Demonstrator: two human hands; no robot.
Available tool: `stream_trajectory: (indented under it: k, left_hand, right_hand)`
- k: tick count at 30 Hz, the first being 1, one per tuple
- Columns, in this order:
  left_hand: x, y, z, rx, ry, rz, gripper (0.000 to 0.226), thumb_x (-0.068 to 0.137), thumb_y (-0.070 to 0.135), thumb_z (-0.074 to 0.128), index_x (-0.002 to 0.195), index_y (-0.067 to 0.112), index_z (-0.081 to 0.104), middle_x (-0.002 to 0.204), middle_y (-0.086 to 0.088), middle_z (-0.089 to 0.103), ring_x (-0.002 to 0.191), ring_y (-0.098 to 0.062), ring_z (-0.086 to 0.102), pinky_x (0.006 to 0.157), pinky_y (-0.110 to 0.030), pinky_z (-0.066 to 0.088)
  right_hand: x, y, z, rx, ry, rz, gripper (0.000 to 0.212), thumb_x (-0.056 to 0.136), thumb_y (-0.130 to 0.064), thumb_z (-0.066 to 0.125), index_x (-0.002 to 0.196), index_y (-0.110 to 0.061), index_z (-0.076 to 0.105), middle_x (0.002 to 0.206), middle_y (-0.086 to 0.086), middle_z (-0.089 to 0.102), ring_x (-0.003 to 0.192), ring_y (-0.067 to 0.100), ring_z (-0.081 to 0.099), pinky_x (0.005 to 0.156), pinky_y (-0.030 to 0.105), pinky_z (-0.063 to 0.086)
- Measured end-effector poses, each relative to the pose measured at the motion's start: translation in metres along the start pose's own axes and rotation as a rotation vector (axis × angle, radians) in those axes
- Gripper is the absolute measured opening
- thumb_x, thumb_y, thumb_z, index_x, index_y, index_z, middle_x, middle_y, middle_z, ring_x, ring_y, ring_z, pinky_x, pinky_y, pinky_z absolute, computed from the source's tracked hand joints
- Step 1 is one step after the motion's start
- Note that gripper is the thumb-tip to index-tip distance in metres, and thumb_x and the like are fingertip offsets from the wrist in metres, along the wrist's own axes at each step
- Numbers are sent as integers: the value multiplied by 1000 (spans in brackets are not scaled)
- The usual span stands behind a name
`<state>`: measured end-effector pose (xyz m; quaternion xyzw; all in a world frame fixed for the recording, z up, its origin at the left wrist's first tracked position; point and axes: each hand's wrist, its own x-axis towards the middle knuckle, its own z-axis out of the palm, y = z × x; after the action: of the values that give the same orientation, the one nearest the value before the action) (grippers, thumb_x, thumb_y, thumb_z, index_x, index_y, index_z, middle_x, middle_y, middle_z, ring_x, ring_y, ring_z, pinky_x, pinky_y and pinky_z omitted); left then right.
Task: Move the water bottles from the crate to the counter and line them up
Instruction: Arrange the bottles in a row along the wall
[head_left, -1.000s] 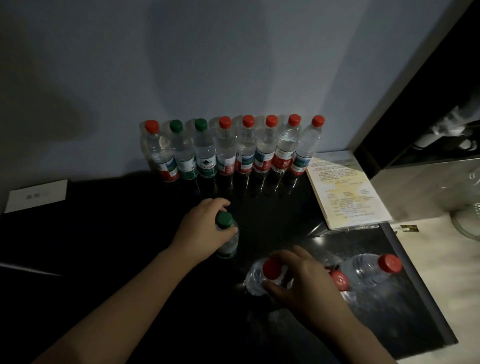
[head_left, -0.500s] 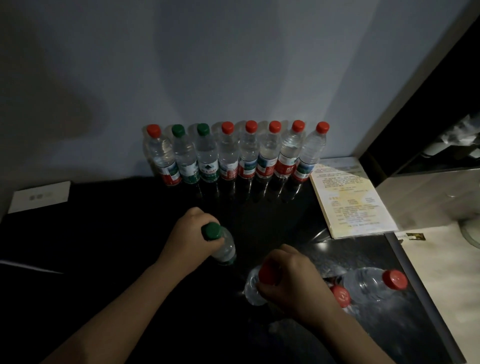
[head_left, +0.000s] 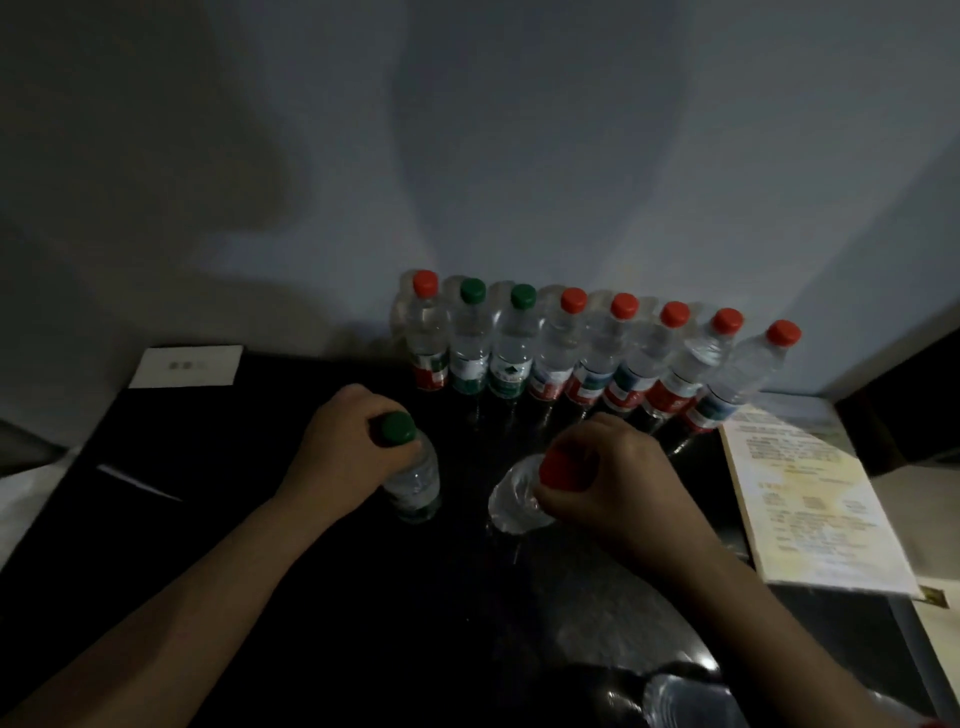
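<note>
**Bottles held before the row.** The left hand (head_left: 337, 447) grips the neck of a clear green-capped bottle (head_left: 413, 480). The right hand (head_left: 613, 478) curls round the top of a clear red-capped bottle (head_left: 511, 506). Both are near the row of eight bottles (head_left: 571, 358), which stands on the dark desk (head_left: 249, 530) against the wall. Bare desk extends left of the row to a white card (head_left: 187, 366). A printed sheet (head_left: 810, 499) lies at the row's right end.

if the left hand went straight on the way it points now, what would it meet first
Likely the left end of the bottle row by the wall, near its first green-capped bottle; the held bottle in the left hand would touch first. Depth is unclear.
</note>
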<state>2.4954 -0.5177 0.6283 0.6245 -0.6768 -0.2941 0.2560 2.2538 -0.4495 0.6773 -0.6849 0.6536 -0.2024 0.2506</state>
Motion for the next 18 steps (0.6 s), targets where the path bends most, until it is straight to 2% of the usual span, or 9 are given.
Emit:
stream_trajectory:
  k: [3,6,8,12,15,18]
  left_hand:
    - [30,-11,-13,27,52,6,26,64,15,84,86,15,71,86,-2,55,73,-13,53,69,-23,39]
    - [61,-19,-22,31,114,27,26,63,12,83,86,13,72,91,-10,62,77,-16,55,64,-18,36]
    - [82,-22,-27,16,141,31,26,63,11,83,87,11,71,93,-10,61,79,-18,55,62,-17,37]
    - [124,-27,-32,50,139,43,25,65,12,81,85,2,69,89,-13,57,78,-19,52,62,-25,37]
    - [154,-34,-32,69,122,58,20,66,13,80,76,4,66,84,-12,57,76,-22,53,57,-23,33]
    - [176,-38,-29,64,114,69,20,65,15,80,67,12,60,82,-12,57,75,-27,56,61,-26,36]
  right_hand:
    - [23,-9,1,-19,14,-31,27,70,-31,76,94,-23,66,95,-9,58,83,4,57,70,21,51]
    - [43,-16,5,-26,1,-50,27,70,-30,76,93,-24,65,96,-9,58,84,5,57,71,22,52]
    - [52,-19,8,-31,-13,-63,26,72,-31,75,94,-25,64,97,-10,58,85,4,57,73,23,53]
    - [67,-24,14,-33,-47,-57,29,73,-32,75,99,-26,63,98,-11,57,87,4,57,74,23,54]
    - [76,-24,18,-14,-59,-41,30,72,-32,76,98,-28,64,97,-15,56,88,2,56,76,22,54]
    - [83,-23,22,-9,-62,-41,28,72,-32,76,97,-30,63,95,-17,55,88,-1,55,75,19,52]
